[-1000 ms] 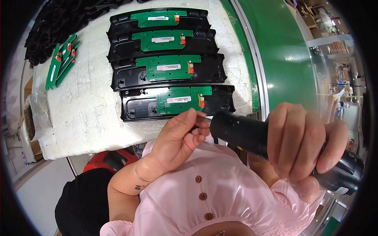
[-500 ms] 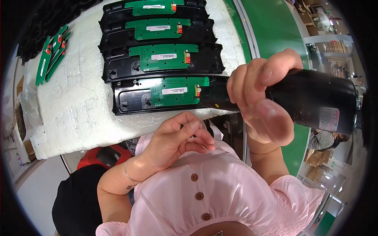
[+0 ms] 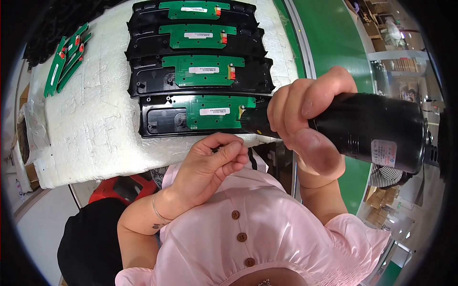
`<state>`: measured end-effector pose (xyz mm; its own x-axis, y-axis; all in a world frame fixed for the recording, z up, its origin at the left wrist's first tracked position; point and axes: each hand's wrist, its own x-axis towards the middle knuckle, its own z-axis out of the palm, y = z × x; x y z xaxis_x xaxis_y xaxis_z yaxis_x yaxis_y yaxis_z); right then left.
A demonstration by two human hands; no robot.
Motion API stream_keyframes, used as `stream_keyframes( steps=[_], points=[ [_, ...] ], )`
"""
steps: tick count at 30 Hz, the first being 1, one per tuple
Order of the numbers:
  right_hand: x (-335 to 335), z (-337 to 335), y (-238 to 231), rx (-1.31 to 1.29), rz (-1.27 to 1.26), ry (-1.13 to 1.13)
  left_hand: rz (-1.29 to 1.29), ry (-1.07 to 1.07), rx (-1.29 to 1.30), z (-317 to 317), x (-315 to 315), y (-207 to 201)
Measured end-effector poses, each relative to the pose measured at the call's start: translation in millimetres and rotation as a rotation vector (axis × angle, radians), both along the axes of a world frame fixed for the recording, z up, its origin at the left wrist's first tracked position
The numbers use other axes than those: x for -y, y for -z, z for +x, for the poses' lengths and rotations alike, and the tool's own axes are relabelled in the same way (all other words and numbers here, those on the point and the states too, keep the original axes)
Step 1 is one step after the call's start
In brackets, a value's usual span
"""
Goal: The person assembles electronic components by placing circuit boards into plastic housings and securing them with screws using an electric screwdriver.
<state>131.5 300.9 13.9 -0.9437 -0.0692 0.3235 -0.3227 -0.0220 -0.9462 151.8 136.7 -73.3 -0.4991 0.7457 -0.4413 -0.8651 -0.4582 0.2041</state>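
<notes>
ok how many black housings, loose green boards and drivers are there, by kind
black housings, each with a green board fitted: 4
loose green boards, stacked at the far left: about 4, overlapping, hard to split
driver, in the right hand: 1
total: about 9

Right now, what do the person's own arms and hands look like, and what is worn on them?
Both forearms are bare. The left hand has a thin bracelet at the wrist and a small dark mark beside it. The right hand wears nothing. Short pink sleeves end at the upper arms.

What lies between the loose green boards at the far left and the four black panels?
In the head view, only bare white padded table cover lies between the loose green boards and the black panels.
</notes>
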Motion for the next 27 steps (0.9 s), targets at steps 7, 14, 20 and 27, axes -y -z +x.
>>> stream_keyframes(
  steps=[7,14,20,27],
  points=[
    [-26.1,15.0,-45.3,-0.246,-0.130,-0.326,0.120,-0.055,0.047,-4.5,-6.4,5.2],
    [-18.7,20.4,-42.5,-0.296,-0.207,-0.317,0.155,-0.101,0.062,-7.4,-16.9,3.4],
    [-22.5,19.1,-40.8,-0.292,-0.177,-0.343,0.164,-0.083,0.061,-7.5,-22.1,4.7],
    [-35.3,2.9,-26.7,-0.221,-0.216,-0.519,0.261,0.164,-0.062,-10.1,-26.4,-8.7]
  ],
)
